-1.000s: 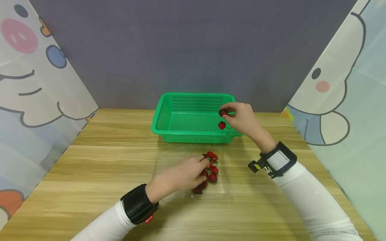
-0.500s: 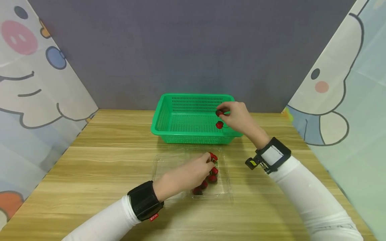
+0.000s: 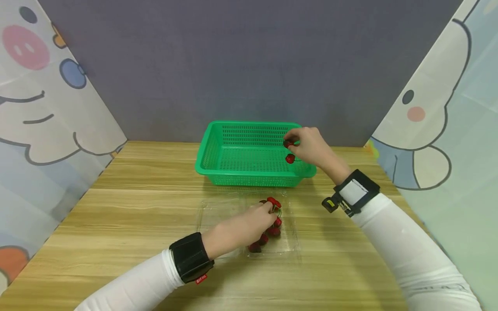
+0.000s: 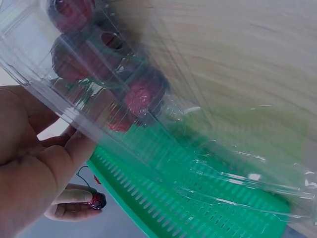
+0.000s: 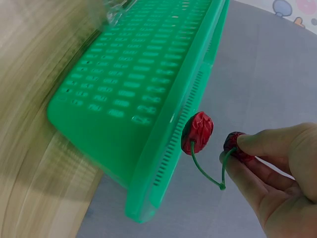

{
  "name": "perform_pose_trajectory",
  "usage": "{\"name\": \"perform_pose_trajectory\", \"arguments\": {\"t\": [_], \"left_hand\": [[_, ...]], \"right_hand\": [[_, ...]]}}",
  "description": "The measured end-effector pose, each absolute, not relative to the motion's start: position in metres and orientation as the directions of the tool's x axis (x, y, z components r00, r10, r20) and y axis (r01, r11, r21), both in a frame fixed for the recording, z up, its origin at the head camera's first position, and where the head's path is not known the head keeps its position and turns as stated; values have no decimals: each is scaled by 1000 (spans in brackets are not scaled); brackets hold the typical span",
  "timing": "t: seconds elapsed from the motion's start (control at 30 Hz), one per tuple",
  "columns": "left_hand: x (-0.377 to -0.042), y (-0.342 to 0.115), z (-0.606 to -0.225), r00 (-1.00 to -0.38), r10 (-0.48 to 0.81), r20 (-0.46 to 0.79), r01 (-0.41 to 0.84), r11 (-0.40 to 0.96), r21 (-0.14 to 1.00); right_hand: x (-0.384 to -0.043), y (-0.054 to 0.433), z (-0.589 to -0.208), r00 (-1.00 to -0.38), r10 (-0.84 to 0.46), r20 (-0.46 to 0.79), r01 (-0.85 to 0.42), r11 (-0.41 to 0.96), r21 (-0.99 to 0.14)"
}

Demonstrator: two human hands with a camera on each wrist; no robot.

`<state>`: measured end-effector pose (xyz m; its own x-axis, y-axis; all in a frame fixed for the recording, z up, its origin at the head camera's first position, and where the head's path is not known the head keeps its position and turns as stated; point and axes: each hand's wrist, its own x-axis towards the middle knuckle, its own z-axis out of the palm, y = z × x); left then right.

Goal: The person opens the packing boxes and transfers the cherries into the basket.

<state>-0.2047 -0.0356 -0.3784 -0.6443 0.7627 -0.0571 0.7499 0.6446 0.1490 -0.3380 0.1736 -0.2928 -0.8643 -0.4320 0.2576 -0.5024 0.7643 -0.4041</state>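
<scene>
My right hand [image 3: 311, 144] pinches one dark red cherry [image 5: 239, 146] between thumb and fingers, over the right end of the green basket [image 3: 202, 160]. A second cherry [image 5: 197, 133] hangs from it by a joined green stem. My left hand [image 3: 249, 224] reaches into a clear plastic box [image 3: 285, 246]. Its thumb and fingers are curled together at a red cherry [image 4: 119, 119], partly seen through the box wall in the left wrist view. Several other cherries [image 3: 274, 232] lie around these fingers, some hidden beneath the hand.
The basket has slotted walls and stands behind the box, close to a grey back wall [image 3: 233, 69]. The box's clear lid half [image 3: 218, 207] lies open to the left on the wooden table [image 3: 136, 207]. Printed cartoon panels [image 3: 439, 129] flank both sides.
My left hand has shifted a little right and away from me, its thumb and fingers drawing closer together among the cherries. My right hand stays above the basket, still pinching its cherry.
</scene>
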Motion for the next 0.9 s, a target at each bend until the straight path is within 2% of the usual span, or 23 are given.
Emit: {"name": "perform_pose_trajectory", "arguments": {"t": [0.23, 0.47, 0.73, 0.9], "left_hand": [[-207, -30, -382, -658, 750, -67, 749, 661, 54], [-207, -27, -386, -677, 732, -82, 732, 680, 32], [-208, -27, -387, -669, 743, 7, 732, 657, 180], [-208, -26, -386, -670, 741, 44, 731, 648, 212]], "right_hand": [[-347, 180, -298, -858, -459, 233, -514, 762, -394], [-350, 180, -301, -857, -478, 194, -514, 759, -399], [-351, 180, -304, -862, -473, 181, -504, 764, -404], [-352, 180, -306, -865, -469, 179, -499, 762, -414]]}}
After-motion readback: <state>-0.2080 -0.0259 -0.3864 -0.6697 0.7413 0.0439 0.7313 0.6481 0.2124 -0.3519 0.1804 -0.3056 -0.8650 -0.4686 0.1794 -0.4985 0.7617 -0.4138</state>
